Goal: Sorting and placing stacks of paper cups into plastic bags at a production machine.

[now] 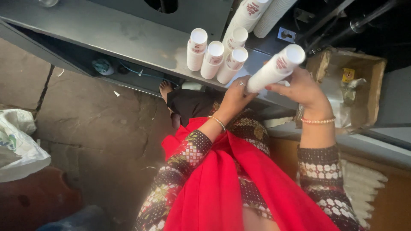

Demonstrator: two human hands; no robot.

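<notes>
Both my hands grip one stack of white paper cups (276, 68) with red print, held tilted above the grey metal table (128, 40). My left hand (235, 96) closes around its lower end. My right hand (302, 87) wraps its upper part from the right. Several more cup stacks (214, 57) stand upright on the table just left of my hands. I wear a bangle on each wrist and patterned sleeves with a red cloth.
Longer cup stacks (252, 13) lean at the back of the table. A cardboard box (364, 90) with plastic inside sits to the right. A white bag (17, 145) lies on the stone floor at left. A bare foot (166, 89) shows under the table edge.
</notes>
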